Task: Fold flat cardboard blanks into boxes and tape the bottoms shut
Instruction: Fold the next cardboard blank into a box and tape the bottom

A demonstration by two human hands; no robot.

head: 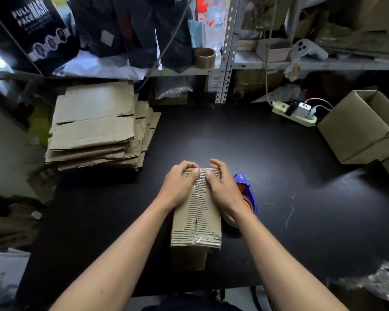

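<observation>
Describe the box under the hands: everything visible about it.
The box is a small brown corrugated cardboard carton standing on the black table, flap side up. Its two flaps meet at a centre seam covered by clear tape that runs over both ends. The top liner is torn, baring ribbed fluting. The left hand and right hand press its far end, fingers curled over the edge. A tape dispenser sits against its right side.

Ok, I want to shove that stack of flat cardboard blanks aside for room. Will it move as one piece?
Probably not. The stack of blanks is already fanned out, its edges uneven, so a push on the upper sheets would likely slide them over the lower ones. Each blank looks thin and creased, so likely bendy and light. Pushing low on the stack seems safer.
</observation>
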